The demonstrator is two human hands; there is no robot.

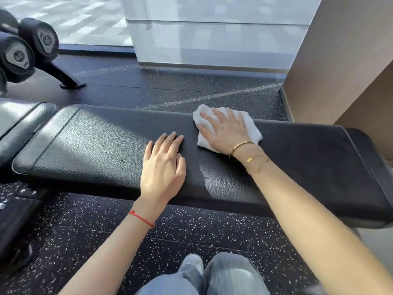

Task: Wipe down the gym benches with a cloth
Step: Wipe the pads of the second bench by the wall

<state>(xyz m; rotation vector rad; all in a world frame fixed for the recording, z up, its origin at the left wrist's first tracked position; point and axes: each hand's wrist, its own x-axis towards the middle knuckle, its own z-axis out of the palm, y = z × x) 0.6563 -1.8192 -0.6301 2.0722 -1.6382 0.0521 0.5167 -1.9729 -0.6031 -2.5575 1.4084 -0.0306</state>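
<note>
1. The wiping step is in hand: the right hand lies flat on the white cloth, fingers straight and spread, pressing it onto the bench. It is not clutching the cloth, only bearing down on it.
2. The left hand rests on the pad at about 9 o'clock from the cloth, just beside it, fingers straight and relaxed, holding nothing. It seems to steady the person.
3. The cloth sits at the pad's far edge, toward 1 o'clock in the view, crumpled, with one corner hanging just over that edge.
4. The bench's long axis runs from 9 to 3 o'clock across the view, sloping slightly down to the right. Its near-left end meets a second pad; its right end stops near a tan wall.
5. Judging by where the cloth lies, much of the pad may remain to wipe. The next move likely calls for keeping flat pressure and sliding the cloth along the long axis, in overlapping passes from the far edge toward the near one.
6. Dumbbells sit at 10 o'clock, well apart.
</note>
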